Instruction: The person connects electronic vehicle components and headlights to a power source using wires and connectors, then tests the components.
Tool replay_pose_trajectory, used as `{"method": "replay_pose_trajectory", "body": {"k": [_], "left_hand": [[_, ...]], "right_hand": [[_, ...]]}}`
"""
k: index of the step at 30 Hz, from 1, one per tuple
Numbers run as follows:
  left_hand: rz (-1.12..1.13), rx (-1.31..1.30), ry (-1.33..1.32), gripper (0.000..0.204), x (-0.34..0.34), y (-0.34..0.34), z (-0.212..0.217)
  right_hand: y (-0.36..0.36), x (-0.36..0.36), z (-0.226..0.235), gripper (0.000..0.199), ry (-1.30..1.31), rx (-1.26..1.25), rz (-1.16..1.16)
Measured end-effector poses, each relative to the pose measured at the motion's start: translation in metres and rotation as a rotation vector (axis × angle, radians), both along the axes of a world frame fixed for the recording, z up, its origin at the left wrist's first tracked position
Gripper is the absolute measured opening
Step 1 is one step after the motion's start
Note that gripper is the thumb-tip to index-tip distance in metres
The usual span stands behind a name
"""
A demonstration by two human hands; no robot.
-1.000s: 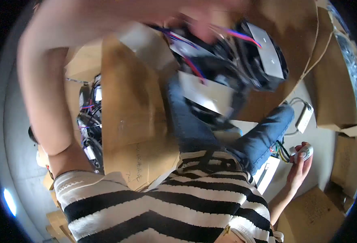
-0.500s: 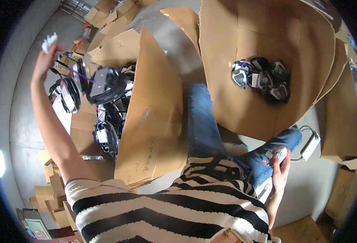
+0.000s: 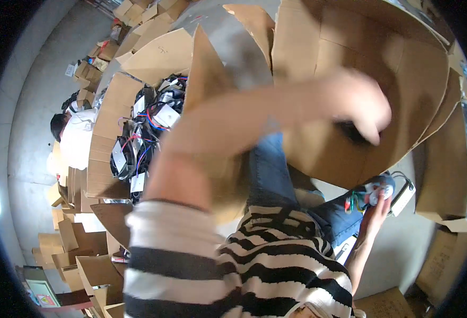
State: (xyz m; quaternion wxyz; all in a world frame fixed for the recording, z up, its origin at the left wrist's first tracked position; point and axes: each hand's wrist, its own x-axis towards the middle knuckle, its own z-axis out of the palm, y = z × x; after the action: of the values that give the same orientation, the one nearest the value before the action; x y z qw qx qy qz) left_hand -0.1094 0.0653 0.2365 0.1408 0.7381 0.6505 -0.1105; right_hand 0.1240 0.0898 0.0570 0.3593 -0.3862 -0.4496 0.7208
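Left hand (image 3: 361, 108), half a second ago hanging packs by their cords over the left box (image 3: 106, 119), is now reaching into the right box (image 3: 339, 161), blurring; its fingers are bending down, but how far open or gripping what, cannot tell. A dark thing (image 3: 352, 132) is showing just under them. Black packs (image 3: 139, 133), glossy and rounded, are lying in the left box with flat white cards (image 3: 166, 115) and thin red and blue wires. Right hand (image 3: 375, 211) is keeping its fingers closed around a smooth white piece (image 3: 385, 192), green-red cords (image 3: 351, 201) dangling beside. Both boxes are showing plain brown cardboard.
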Motion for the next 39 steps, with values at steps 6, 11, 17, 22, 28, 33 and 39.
{"method": "replay_pose_trajectory", "body": {"k": [6, 11, 17, 22, 28, 33, 39], "left_hand": [[0.008, -0.338, -1.248, 0.060, 0.109, 0.057, -0.200], [0.364, -0.335, -1.502, 0.047, 0.133, 0.044, -0.241], [0.287, -0.395, -1.105, 0.035, 0.124, 0.067, -0.225], [0.204, -0.345, -0.782, 0.034, 0.136, 0.078, -0.228], [0.196, -0.331, -0.646, 0.032, 0.140, 0.075, -0.233], [0.182, -0.347, -0.597, 0.031, 0.136, 0.073, -0.234], [0.152, -0.363, -0.553, 0.031, 0.141, 0.076, -0.234]], "right_hand": [[0.026, 0.027, -0.021, 0.040, 0.256, -0.103, -0.331], [0.028, 0.020, -0.049, 0.037, -0.009, 0.000, -0.296], [0.065, -0.006, 0.015, 0.036, -0.830, 0.888, -0.293], [0.008, -0.070, 0.091, 0.023, -0.268, 1.172, 0.706], [-0.043, -0.099, 0.153, 0.016, 0.076, 0.967, 1.133], [-0.041, -0.103, 0.154, 0.017, 0.112, 0.863, 1.148], [-0.042, -0.109, 0.136, 0.021, -0.050, 1.074, 1.012]]}}
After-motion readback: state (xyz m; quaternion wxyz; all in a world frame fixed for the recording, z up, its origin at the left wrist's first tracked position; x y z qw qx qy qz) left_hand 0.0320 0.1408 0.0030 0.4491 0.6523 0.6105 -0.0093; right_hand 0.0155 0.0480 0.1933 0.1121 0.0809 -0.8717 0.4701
